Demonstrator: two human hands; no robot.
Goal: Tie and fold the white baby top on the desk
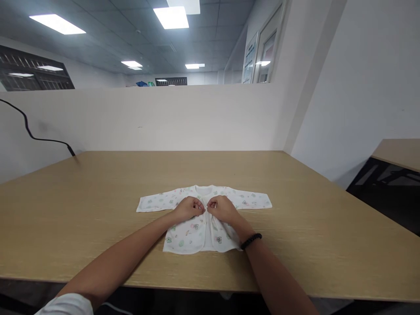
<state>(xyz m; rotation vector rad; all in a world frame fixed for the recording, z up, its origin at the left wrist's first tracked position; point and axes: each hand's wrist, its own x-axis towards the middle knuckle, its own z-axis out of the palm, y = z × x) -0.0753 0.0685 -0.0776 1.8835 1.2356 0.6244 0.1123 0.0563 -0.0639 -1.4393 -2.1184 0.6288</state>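
A small white baby jacket [187, 236] with a pastel print lies spread on the table, its neckline pointing away from me and both sleeves stretched out sideways. Its front edges come close together at the chest and part toward the hem. My left hand [190, 208] pinches the left front edge with curled fingers. Just beside it, my right hand [223, 208] pinches the right front edge at the same height. The fingertips almost meet, and they hide whatever small part of the opening lies between them. A black beaded bracelet [251, 241] circles my right wrist.
The wooden table [98, 183] reaches back to a low white partition [180, 118]. At the far left a black cable [49, 140] hangs down to the tabletop. Another table [398, 151] stands at the right beside a white wall.
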